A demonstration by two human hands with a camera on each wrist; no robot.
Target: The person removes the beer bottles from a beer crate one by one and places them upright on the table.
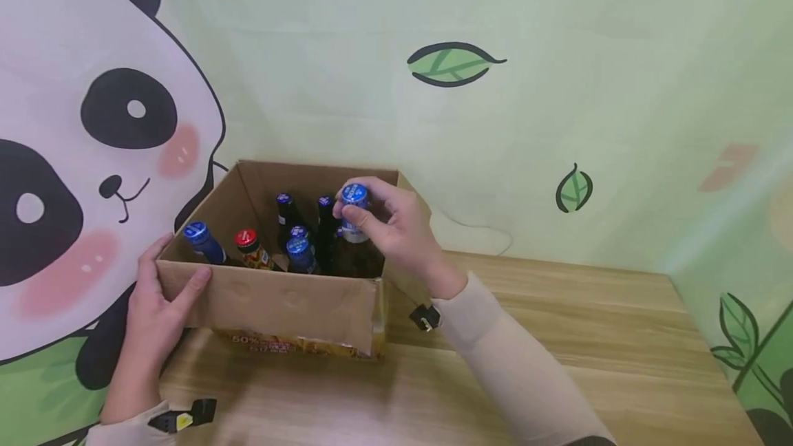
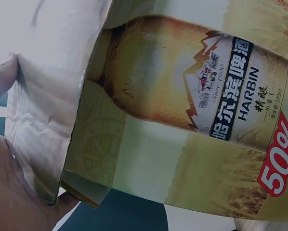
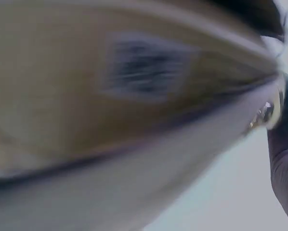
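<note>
Sleeve (image 1: pixel 511 356), right hand (image 1: pixel 405 222) gripping bottle (image 1: pixel 354 232), left hand (image 1: pixel 160 308) gripping carton (image 1: pixel 279 305), HARBIN (image 2: pixel 248 94) left-wrist only

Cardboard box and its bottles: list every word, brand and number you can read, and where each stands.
"哈尔滨啤酒": printed bottle label on the cardboard box.
"HARBIN": same label.
"50%": red banner on the box.
Too small or blurred to read surely: the label's finer lines, the banner's other characters, bottle caps, the pale patch in the right wrist view.

Blue-capped btl (image 1: pixel 355 195) is abt upright at R end of open, printed cardbd box (image 1: pixel 279 303).
</note>
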